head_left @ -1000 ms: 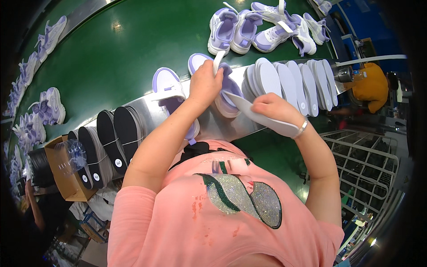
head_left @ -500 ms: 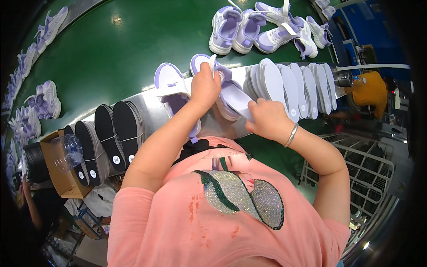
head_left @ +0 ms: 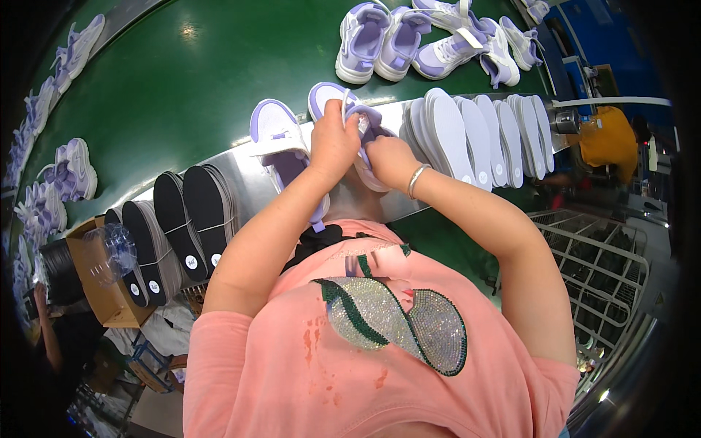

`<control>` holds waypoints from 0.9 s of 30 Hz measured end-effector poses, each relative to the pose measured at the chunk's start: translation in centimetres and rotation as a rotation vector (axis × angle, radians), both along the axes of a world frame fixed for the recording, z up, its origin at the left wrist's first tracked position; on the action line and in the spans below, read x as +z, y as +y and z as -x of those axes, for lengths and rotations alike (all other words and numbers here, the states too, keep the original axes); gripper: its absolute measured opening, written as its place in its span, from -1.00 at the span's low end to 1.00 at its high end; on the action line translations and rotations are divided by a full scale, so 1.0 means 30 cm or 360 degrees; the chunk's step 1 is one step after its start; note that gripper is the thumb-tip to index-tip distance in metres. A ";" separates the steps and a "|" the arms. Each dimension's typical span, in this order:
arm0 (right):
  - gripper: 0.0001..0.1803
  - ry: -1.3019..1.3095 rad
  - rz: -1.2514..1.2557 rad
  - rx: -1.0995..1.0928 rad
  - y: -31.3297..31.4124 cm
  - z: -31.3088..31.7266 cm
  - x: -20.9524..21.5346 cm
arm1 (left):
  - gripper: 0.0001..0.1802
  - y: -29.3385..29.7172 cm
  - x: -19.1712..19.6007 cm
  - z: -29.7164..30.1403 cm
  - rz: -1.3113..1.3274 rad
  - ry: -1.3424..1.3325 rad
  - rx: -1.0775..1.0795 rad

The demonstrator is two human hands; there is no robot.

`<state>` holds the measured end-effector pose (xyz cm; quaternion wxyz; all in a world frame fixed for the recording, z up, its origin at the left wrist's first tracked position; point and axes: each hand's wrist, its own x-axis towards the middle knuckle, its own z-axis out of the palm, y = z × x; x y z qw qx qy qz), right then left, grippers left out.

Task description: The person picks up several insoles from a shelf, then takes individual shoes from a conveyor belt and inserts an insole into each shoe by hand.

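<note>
A white-and-lilac sneaker (head_left: 325,96) stands before me, its toe pointing away. My left hand (head_left: 336,142) is closed on its upper by the tongue and white strap. My right hand (head_left: 392,160), a silver bangle at its wrist, is curled with its fingers down in the shoe's opening. The shoe hides those fingertips and whatever they hold; the insole is out of sight. Left of my left hand, a matching sneaker (head_left: 281,120) rests on the metal strip, its strap spread open. Right of my right hand stands a row of pale grey insoles (head_left: 447,135).
Bundled black insoles (head_left: 201,204) stand at the left, next to a cardboard box (head_left: 109,296) with clear plastic. More sneakers sit on the green table (head_left: 219,73) at the far right and along the left. A white wire rack (head_left: 591,270) is at the right; beyond, a person in yellow (head_left: 610,146).
My right hand has moved left and away from me into the shoe's opening. The pale insole it held half out of the shoe no longer shows. My left hand keeps its hold.
</note>
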<state>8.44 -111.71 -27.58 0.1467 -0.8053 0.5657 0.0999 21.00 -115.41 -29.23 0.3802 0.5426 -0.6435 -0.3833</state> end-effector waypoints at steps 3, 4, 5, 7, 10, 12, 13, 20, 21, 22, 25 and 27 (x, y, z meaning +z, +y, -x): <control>-0.86 0.0104 -0.0337 -0.0052 -0.048 -0.018 0.010 | -0.73 0.006 0.002 0.002 -0.0026 0.0032 -0.0035; -0.84 0.0160 -0.0453 -0.0040 -0.067 -0.029 0.023 | -0.73 -0.002 -0.007 -0.003 -0.0048 0.0032 -0.0043; -0.78 0.0282 -0.0674 0.0005 -0.090 -0.033 0.032 | -0.73 -0.011 -0.008 -0.006 -0.0060 0.0036 -0.0052; -0.77 0.0362 -0.0685 0.0087 -0.102 -0.031 0.023 | -0.73 -0.011 -0.001 -0.005 -0.0086 0.0037 -0.0056; -0.77 0.0373 -0.0534 0.0013 -0.089 -0.040 0.006 | -0.73 -0.007 -0.003 -0.004 -0.0007 0.0032 -0.0057; -0.77 0.0376 -0.0443 -0.0005 -0.081 -0.045 0.003 | -0.74 -0.006 -0.001 -0.004 0.0039 0.0010 -0.0057; -0.78 0.0398 -0.0439 0.0030 -0.080 -0.034 0.006 | -0.74 -0.008 0.006 -0.001 0.0032 -0.0004 -0.0061; -0.80 0.0358 -0.0851 0.0148 -0.057 -0.011 0.168 | -0.72 -0.004 0.016 -0.009 -0.0002 -0.0115 -0.0033; -0.80 0.0297 -0.0886 0.0103 -0.042 -0.007 0.211 | -0.71 0.003 0.016 -0.008 -0.0036 -0.0109 -0.0039; -0.79 0.0261 -0.0861 0.0120 -0.026 0.016 0.176 | -0.72 0.005 0.011 -0.006 -0.0009 -0.0134 -0.0025; -0.76 0.0225 -0.0809 0.0132 0.018 0.076 0.097 | -0.74 0.005 0.020 0.017 0.0037 -0.0196 -0.0044; -0.73 0.0263 -0.0857 0.0181 0.019 0.067 0.095 | -0.74 0.005 0.020 0.013 0.0032 -0.0196 -0.0039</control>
